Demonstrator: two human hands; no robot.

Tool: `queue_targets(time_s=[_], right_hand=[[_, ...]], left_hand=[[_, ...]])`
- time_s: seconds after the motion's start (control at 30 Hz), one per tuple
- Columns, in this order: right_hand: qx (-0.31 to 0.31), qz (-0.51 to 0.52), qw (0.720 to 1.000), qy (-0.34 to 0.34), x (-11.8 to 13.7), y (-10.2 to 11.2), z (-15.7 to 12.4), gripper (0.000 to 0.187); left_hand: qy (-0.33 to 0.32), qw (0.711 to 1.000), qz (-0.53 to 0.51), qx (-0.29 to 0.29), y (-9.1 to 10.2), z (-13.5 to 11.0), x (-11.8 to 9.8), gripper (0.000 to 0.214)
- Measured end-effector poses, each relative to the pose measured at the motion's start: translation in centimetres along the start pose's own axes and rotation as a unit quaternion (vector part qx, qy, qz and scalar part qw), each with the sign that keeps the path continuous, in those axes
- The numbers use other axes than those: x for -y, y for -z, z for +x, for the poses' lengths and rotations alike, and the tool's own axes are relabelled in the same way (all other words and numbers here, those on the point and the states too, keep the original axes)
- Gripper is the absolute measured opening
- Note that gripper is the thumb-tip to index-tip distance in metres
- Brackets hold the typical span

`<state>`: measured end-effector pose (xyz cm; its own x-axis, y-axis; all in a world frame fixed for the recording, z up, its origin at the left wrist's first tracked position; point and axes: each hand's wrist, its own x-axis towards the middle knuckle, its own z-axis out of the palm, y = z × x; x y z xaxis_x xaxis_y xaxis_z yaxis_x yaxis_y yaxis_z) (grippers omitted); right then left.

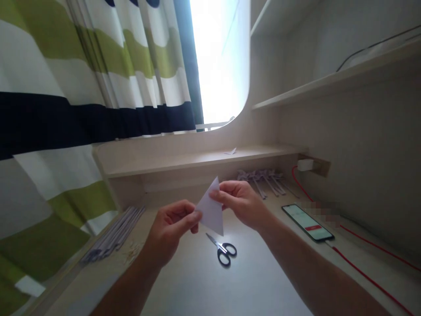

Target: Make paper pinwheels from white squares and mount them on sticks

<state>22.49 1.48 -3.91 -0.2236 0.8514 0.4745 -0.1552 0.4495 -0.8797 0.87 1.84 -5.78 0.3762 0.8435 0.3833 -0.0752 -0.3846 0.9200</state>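
Observation:
Above the desk a white piece of paper (211, 215), triangular in outline, is held up between both hands. My left hand (174, 226) pinches its left corner between thumb and fingers. Near the upper right edge, my right hand (241, 199) grips the same paper, thumb on the near face. The fingers behind the paper are partly hidden. Just below it, a pair of scissors (223, 251) with black handles lies on the desk, its blades pointing up and left.
Rolled paper sticks (115, 232) lie at the left beside small scraps (133, 252). Several folded paper pieces with stems (261, 177) rest at the back right. A phone (308, 222) with a red cable (365, 276) lies at the right. A small folded paper (232, 151) sits on the shelf (184, 161).

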Motion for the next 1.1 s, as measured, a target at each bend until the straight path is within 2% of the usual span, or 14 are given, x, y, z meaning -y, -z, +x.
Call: queue_targets(time_s=[0.2, 0.23, 0.3, 0.37, 0.4, 0.5, 0.63, 0.73, 0.83, 0.9, 1.0, 1.1], right_hand=[[-0.060, 0.061, 0.996, 0.031, 0.7, 2.2, 0.4, 0.037], [-0.044, 0.061, 0.997, 0.026, 0.8, 2.4, 0.3, 0.039], [0.026, 0.031, 0.999, 0.008, 0.9, 2.5, 0.1, 0.039], [0.089, -0.009, 0.996, -0.001, 1.1, 2.4, -0.1, 0.034], [0.097, -0.021, 0.995, 0.000, 1.1, 2.3, -0.3, 0.031], [0.045, -0.019, 0.999, 0.014, 1.2, 2.5, -0.5, 0.032], [-0.019, -0.009, 1.000, 0.012, 1.1, 3.3, -0.4, 0.039], [-0.011, -0.010, 1.000, 0.001, 0.9, 3.4, -0.5, 0.043], [0.089, -0.046, 0.994, -0.035, 0.6, 2.9, -0.6, 0.043], [0.128, -0.070, 0.989, -0.035, 0.5, 2.5, -0.7, 0.042], [0.108, -0.082, 0.991, -0.021, 0.2, 2.2, -0.8, 0.040], [0.129, -0.083, 0.987, -0.036, -0.1, 2.3, -0.8, 0.039]], left_hand=[[0.005, 0.999, 0.033, 0.012, -0.2, 0.2, -0.9, 0.023], [0.003, 1.000, 0.029, 0.010, -0.2, 0.4, -1.2, 0.023], [-0.005, 1.000, 0.020, 0.014, -0.4, 0.9, -1.8, 0.022], [-0.011, 0.999, 0.019, 0.036, -0.7, 1.5, -2.4, 0.022], [-0.011, 0.998, 0.022, 0.052, -0.8, 1.9, -2.7, 0.023], [-0.005, 0.995, 0.036, 0.098, -1.2, 2.8, -3.1, 0.026], [0.004, 0.992, 0.043, 0.117, -1.2, 3.3, -2.8, 0.027], [0.008, 0.994, 0.032, 0.104, -0.8, 3.2, -2.3, 0.025], [0.005, 0.997, 0.019, 0.072, -0.3, 2.9, -1.9, 0.023], [0.000, 0.999, 0.019, 0.049, -0.1, 2.8, -1.7, 0.022], [-0.011, 1.000, 0.013, 0.021, -0.2, 2.6, -1.3, 0.021], [-0.022, 1.000, 0.007, -0.001, -0.4, 2.7, -1.2, 0.019]])
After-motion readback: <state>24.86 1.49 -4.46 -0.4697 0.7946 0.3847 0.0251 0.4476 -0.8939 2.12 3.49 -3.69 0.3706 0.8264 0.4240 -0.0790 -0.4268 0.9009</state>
